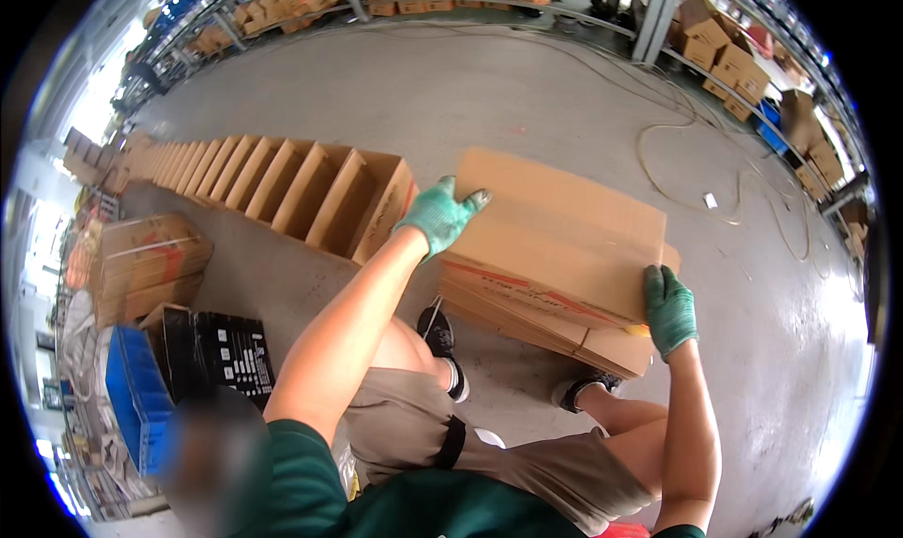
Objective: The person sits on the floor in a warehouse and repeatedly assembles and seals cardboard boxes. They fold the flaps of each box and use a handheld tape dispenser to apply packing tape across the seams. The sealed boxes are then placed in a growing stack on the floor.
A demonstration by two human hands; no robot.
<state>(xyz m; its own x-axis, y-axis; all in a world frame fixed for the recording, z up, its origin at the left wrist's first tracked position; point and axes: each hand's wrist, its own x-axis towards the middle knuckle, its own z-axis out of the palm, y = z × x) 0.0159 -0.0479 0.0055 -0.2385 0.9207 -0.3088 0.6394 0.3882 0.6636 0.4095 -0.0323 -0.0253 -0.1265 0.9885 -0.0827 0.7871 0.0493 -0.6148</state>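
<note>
A brown cardboard box (564, 237) sits in front of me on top of a stack of flattened cartons (508, 320). My left hand (440, 216), in a green glove, grips the box's left edge, with the thumb over the top. At the right end my right hand (671, 310), gloved the same, is closed around the edge near the corner. Some of its fingers are hidden behind the cardboard. Beside my left hand ends a long row of open-topped cardboard boxes (324, 199), standing on the floor and running off to the far left.
To my left stand a strapped bundle of flat cartons (150, 261), a black box (230, 350) and a blue crate (136, 397). A pale hose (649, 148) lies looped on the floor at right. Racks with cartons (724, 63) line the far side. My feet flank the stack.
</note>
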